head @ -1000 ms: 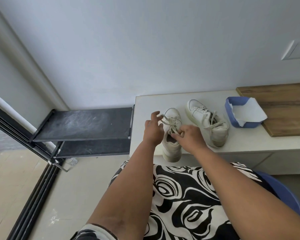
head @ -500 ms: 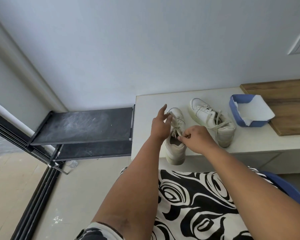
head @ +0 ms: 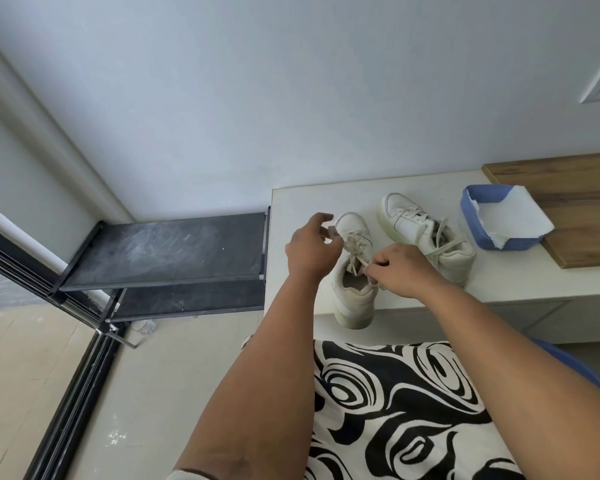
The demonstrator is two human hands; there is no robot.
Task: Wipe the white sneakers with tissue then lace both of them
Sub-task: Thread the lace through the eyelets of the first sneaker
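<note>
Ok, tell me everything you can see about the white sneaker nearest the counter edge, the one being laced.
The white leather-look low-top sneaker lies on the pale counter, toe toward the wall, its heel overhanging the front edge. Its thick sole looks faintly yellowed and its upper slightly scuffed. The cream flat laces are loose and partly threaded. The left hand pinches one lace end beside the toe; the right hand pinches lace near the tongue. It stands apart from the second sneaker.

Two sneakers [head: 355,271] [head: 426,233] of smooth, matt off-white leather-like material with flat woven cloth laces [head: 355,247]. Matt pale counter [head: 534,282]; at 3 o'clock, a grained wooden board [head: 582,209] and blue plastic tray [head: 478,220] holding white paper [head: 513,216]. At 9 o'clock, a scuffed black metal rack [head: 167,251].
</note>
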